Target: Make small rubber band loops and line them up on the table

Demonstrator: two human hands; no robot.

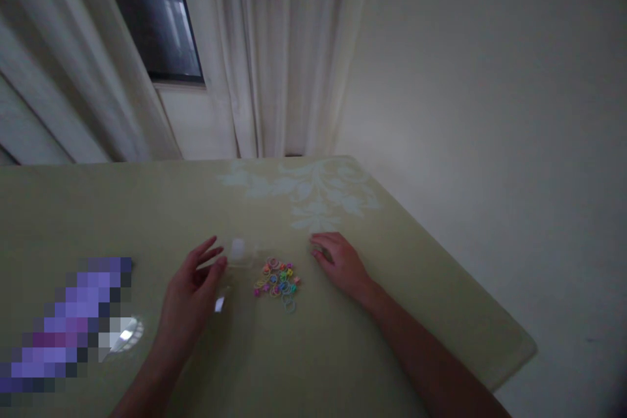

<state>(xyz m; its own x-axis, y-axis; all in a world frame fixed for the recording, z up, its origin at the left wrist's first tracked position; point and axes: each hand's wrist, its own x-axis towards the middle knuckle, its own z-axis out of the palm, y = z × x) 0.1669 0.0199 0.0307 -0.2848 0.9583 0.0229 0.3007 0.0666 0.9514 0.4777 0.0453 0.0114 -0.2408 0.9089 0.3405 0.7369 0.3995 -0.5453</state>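
A small pile of colourful hair ties (274, 281), mixed with small bright clips or beads, lies on the table between my hands. Just left of the pile stands a see-through plastic box (245, 253), its outline faint. My left hand (193, 284) is beside the box, its fingers apart and thumb close to the box's left edge; whether it touches is unclear. To the right of the pile, my right hand (343, 266) rests low over the table with fingers curled toward the thumb. Whatever it pinches, if anything, is too dim to name.
The pale green table (431, 313) has a white floral pattern (318, 189) near its far edge. A blurred-out purple object (73, 320) lies at the left, with a bright reflection beside it. Beyond are curtains (284, 46), a dark window (151, 13) and a wall.
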